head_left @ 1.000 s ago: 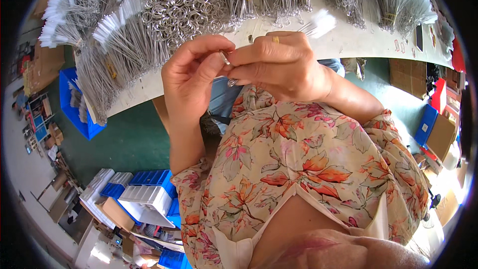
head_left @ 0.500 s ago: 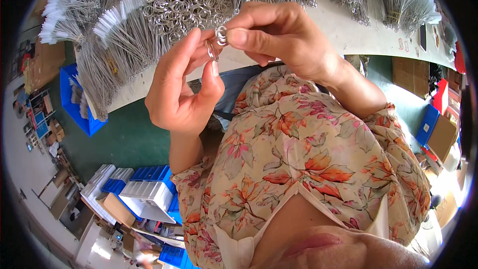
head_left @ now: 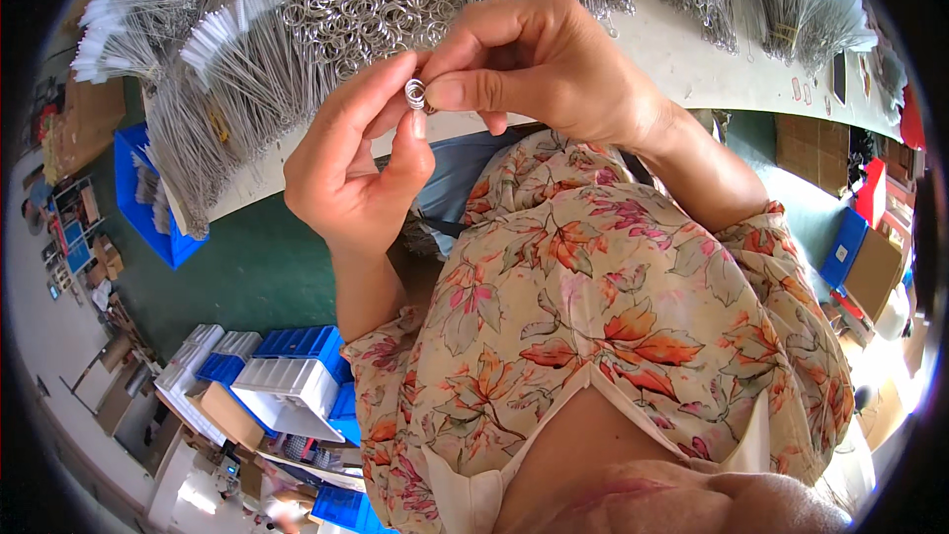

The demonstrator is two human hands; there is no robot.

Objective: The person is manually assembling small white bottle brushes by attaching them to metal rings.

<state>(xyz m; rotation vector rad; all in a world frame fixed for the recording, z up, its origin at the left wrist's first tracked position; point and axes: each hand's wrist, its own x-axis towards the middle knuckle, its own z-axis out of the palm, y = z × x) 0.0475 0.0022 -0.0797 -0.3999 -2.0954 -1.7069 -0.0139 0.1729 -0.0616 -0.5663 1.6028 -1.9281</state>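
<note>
My left hand (head_left: 356,158) is raised over the near edge of the table, with thumb and fingertips closed on small shiny metal rings (head_left: 415,93). From the other side my right hand (head_left: 554,69) pinches at the same rings between thumb and forefinger. The rings overlap, so I cannot tell how they are joined. Behind my hands lies a large pile of loose split rings (head_left: 361,0) on the table (head_left: 672,79).
Bundles of thin wire brushes with white bristles (head_left: 232,35) lie left of the pile. More wire bundles (head_left: 791,0) lie at the far right. A blue bin (head_left: 138,208) stands below the table's left end; white and blue crates (head_left: 287,386) are at lower left.
My right hand has moved left and slightly down, bringing its rings against the ring in my left hand. The two hands' fingertips are closer together.
</note>
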